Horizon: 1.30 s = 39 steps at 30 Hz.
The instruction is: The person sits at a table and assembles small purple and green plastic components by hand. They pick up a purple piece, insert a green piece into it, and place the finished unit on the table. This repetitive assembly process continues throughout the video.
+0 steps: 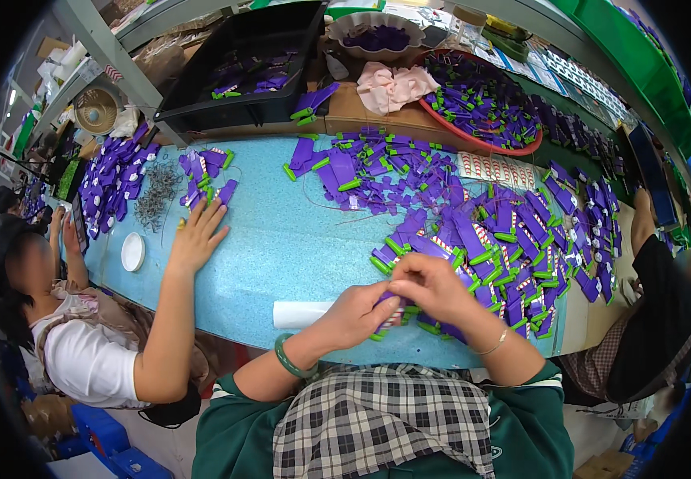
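Near the front edge of the blue table, my left hand (352, 316) is closed around a small purple plastic piece (394, 315) with a striped strip and green parts. My fingers cover most of it. Just to the right, my right hand (435, 286) pinches close against the left fingertips; what sits between its finger and thumb is hidden. A large heap of purple-and-green plastic pieces (473, 231), many with red-and-white striped strips, spreads beside and beyond my right hand. A white strip (302, 314) lies left of my left hand.
Loose purple parts (389, 169) lie further back, beside a striped sticker sheet (495, 169). Behind stand a red basket (513, 151), a pink cloth (393, 86) and a black tray (210, 120). At left, a co-worker's hand (197, 237) rests near metal springs (154, 195) and a white dish (132, 251).
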### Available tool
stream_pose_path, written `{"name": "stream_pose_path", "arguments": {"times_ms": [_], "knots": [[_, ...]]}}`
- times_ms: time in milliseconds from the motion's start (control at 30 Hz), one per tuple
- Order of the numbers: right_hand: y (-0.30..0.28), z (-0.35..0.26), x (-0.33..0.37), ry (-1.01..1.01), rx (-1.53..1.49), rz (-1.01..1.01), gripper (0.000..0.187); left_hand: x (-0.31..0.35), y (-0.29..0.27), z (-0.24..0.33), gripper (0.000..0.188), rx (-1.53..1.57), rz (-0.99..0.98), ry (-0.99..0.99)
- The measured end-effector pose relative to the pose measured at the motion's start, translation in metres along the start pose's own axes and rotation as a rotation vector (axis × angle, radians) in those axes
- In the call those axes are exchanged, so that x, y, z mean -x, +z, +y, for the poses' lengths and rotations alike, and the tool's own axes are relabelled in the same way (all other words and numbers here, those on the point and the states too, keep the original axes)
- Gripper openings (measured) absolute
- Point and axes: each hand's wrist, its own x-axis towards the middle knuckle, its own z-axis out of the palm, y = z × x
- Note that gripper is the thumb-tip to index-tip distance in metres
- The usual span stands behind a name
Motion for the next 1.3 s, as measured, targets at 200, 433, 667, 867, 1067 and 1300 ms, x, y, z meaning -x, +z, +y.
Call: {"name": "stream_pose_path", "arguments": {"times_ms": [200, 433, 667, 867, 1067, 1300], "knots": [[-0.099, -0.034, -0.007, -0.043, 0.633, 0.240, 0.019, -0.068, -0.092, -0.007, 0.028, -0.539, 0.451, 0.000], [-0.022, -0.021, 0.023, -0.454, 0.715, 0.052, 0.027, -0.144, -0.185, -0.047, 0.038, -1.047, 0.652, -0.339], [0.040, 0.004, 0.031, -0.595, 0.881, -0.241, 0.038, -0.150, -0.190, -0.060, 0.037, -0.940, 0.463, -0.320], [0.038, 0.011, 0.034, -0.692, 0.896, -0.245, 0.031, -0.115, -0.184, -0.097, 0.020, -0.264, 0.484, -0.186], [0.013, 0.001, 0.041, -0.480, 0.540, -0.010, 0.023, -0.068, -0.170, -0.053, 0.013, 0.120, 0.733, -0.004], [-0.042, 0.013, 0.097, 0.227, -0.286, -0.023, 0.021, 0.002, -0.138, 0.007, 0.016, -0.648, 0.933, 0.336]]}}
